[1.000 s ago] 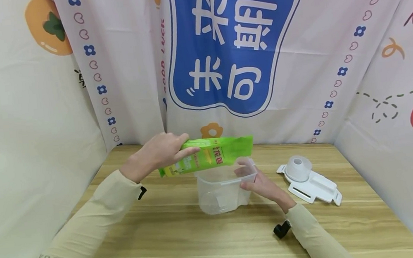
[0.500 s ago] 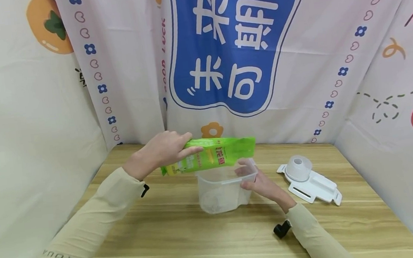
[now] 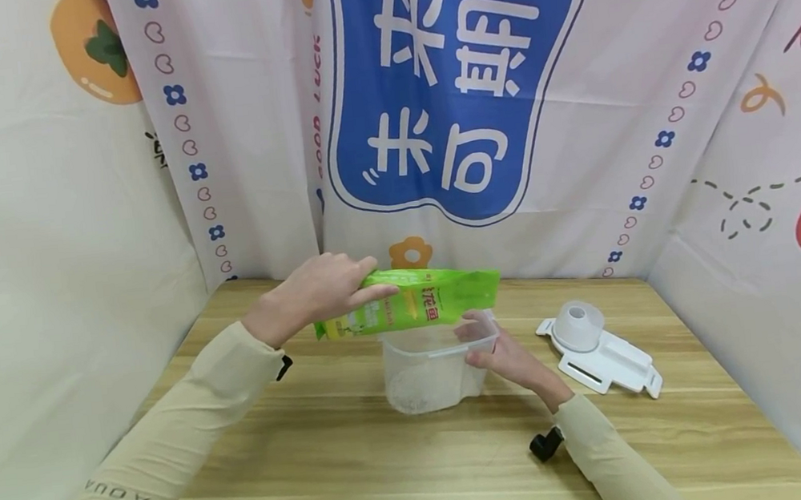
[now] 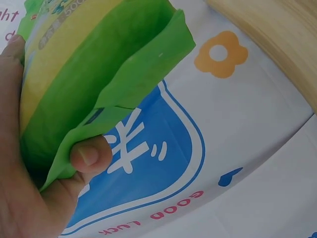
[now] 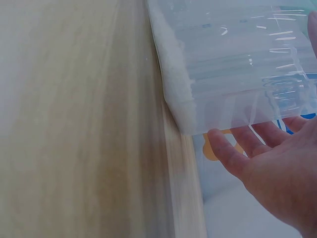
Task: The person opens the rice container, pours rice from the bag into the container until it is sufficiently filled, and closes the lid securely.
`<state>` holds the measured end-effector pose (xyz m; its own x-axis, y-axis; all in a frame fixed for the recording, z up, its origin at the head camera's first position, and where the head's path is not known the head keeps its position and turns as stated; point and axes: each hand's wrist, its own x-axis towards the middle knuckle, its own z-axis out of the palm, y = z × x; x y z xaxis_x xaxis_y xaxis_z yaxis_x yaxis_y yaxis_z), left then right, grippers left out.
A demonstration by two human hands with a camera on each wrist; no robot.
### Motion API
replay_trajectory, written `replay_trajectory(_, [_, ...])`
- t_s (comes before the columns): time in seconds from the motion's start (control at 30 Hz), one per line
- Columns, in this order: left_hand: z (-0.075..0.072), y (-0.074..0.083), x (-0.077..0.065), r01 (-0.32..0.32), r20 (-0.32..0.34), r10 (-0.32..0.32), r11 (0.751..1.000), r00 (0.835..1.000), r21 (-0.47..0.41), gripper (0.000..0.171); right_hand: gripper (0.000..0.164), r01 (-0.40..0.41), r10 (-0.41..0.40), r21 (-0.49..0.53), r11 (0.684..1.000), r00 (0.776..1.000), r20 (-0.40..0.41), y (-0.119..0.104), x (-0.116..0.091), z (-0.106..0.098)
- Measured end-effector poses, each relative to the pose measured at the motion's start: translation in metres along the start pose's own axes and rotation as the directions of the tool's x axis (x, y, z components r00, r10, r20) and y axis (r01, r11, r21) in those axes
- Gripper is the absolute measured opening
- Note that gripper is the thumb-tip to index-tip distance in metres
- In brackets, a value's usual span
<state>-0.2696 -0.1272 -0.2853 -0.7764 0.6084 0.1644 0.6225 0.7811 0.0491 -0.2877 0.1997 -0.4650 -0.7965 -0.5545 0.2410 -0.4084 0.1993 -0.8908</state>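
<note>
My left hand [image 3: 314, 294] grips a green and yellow printed bag [image 3: 419, 296] by its left part. The bag lies nearly level over a clear plastic container [image 3: 430, 372], its right end tipped slightly down above the mouth. In the left wrist view, the thumb presses the folded green bag [image 4: 124, 74] from one side. My right hand [image 3: 504, 353] holds the container's right side, thumb in front and fingers behind. Fine white grains [image 5: 173, 64] lie in a layer at the container's bottom, seen in the right wrist view. The bag's mouth is hidden from the head view.
To the right on the wooden table [image 3: 365, 479] lies a white plastic lid [image 3: 622, 365] with a translucent cup [image 3: 578, 327] on it. Printed cloth walls [image 3: 253, 151] close in the back and both sides.
The bag and left hand have shifted slightly right, and the bag's right end has dipped a little. White grains at the container's bottom have become more visible. The right hand stays put.
</note>
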Motion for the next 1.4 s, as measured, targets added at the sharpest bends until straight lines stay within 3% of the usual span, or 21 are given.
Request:
replay_trajectory(1.03, [-0.002, 0.003, 0.004, -0.014, 0.058, 0.012, 0.999, 0.998, 0.036, 0.050, 0.081, -0.041, 0.041, -0.031, 0.999, 0.999, 0.010, 0.000, -0.003, 0.001])
replay_trajectory(1.4, [-0.011, 0.004, 0.009, -0.031, 0.065, 0.027, 0.998, 0.997, 0.057, 0.052, 0.079, -0.021, 0.021, -0.032, 0.999, 1.000, -0.003, 0.005, -0.003, -0.001])
